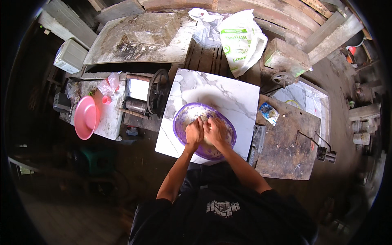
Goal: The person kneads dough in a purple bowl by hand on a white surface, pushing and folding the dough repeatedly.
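A purple plastic bowl (181,118) sits on a white marble slab (228,96) in front of me. Pale dough (195,113) fills the bowl. My left hand (193,134) and my right hand (215,131) are side by side inside the bowl, fingers curled down and pressed into the dough. Most of the dough under my hands is hidden.
A pink bowl (85,117) and a hand-cranked roller machine (157,92) stand to the left. White plastic sacks (241,41) and a wire cage (153,28) lie at the back. A dark metal plate (286,141) with a small blue packet (269,113) is on the right.
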A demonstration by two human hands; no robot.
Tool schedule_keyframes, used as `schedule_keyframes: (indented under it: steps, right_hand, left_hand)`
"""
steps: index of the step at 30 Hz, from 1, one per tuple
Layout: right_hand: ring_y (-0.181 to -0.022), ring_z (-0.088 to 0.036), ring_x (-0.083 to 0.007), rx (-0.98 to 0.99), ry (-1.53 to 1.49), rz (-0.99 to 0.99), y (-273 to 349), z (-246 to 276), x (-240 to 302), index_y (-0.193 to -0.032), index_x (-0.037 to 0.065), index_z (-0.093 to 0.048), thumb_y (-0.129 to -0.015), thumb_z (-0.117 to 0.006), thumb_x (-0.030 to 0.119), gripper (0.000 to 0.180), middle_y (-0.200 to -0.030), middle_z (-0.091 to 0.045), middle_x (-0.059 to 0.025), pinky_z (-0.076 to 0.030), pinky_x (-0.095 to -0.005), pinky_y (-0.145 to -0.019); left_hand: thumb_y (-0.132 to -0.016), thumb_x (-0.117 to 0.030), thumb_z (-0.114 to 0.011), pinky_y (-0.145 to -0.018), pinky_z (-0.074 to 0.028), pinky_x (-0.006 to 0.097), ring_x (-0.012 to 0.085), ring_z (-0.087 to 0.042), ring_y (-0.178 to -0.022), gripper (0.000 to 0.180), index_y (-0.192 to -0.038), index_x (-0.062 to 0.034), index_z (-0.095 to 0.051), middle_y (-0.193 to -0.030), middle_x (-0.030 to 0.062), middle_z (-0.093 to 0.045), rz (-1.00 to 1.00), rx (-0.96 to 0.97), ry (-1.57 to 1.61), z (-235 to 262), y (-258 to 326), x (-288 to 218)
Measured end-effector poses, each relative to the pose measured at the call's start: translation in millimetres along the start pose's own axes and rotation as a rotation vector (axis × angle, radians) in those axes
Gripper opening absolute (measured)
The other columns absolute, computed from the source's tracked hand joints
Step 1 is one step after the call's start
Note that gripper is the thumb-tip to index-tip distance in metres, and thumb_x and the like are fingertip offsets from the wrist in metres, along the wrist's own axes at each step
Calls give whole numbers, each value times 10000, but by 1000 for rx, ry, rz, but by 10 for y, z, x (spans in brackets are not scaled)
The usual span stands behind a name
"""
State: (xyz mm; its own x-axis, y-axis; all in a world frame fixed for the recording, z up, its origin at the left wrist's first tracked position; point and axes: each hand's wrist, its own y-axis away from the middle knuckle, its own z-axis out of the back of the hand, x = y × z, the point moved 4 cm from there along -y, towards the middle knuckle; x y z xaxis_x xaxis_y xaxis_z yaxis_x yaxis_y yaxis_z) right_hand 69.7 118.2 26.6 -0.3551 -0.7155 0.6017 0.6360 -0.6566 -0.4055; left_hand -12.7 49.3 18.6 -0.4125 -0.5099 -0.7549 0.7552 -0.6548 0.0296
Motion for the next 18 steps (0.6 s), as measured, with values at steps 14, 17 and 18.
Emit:
schedule_keyframes:
  steps: [14,17,18]
  right_hand:
    - [-567,-477,-235,-103,141,120,177,-19,98,-573,85,-431,-735,-559,118,209,-561,-457,-55,-346,-365,-523]
    - [-581,-483,-244,-133,150,129,99,-119,57,-594,79,-445,-761,-541,131,199,-575,-468,-66,-352,-373,-534]
    - [-585,-483,-247,-142,142,123,49,-152,28,-596,78,-449,-767,-533,132,198,-577,-470,-70,-355,-375,-540]
  left_hand:
    - [-859,-221,-446,-454,-441,390,293,-560,-506,231,-706,-74,-536,-615,126,-576,-232,-77,-277,-74,139,104]
    - [-846,-214,-454,-584,-456,399,309,-576,-681,192,-833,-35,-522,-773,156,-586,-44,88,-244,-17,146,99]
    - [-838,-209,-453,-673,-426,422,330,-531,-811,216,-907,-11,-504,-869,178,-555,-173,63,-186,1,169,69]
